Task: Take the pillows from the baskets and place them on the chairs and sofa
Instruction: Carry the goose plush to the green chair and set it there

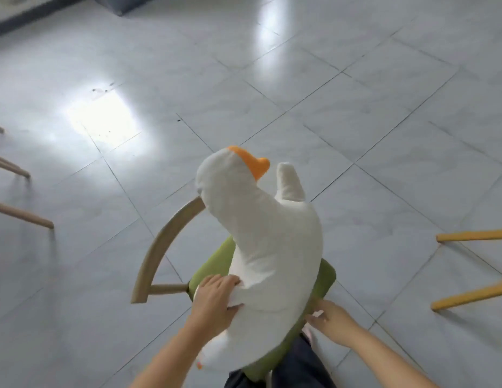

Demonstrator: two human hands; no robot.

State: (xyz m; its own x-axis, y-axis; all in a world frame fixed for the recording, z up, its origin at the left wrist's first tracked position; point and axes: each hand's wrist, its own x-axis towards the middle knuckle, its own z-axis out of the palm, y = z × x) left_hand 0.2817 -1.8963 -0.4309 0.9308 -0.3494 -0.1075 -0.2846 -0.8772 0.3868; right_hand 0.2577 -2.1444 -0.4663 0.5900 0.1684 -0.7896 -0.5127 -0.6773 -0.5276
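A white goose-shaped pillow with an orange beak lies across the green seat of a chair with a curved wooden backrest; its head leans over the backrest. My left hand grips the pillow's lower left side, fingers dug into the fabric. Below the pillow's right edge, my right hand touches the pillow by the seat's corner, and its fingers are partly hidden there.
Pale wooden chair legs stand at the left edge and yellow legs at the right edge. Grey tiled floor spreads beyond the chair. A dark furniture edge shows at the top left.
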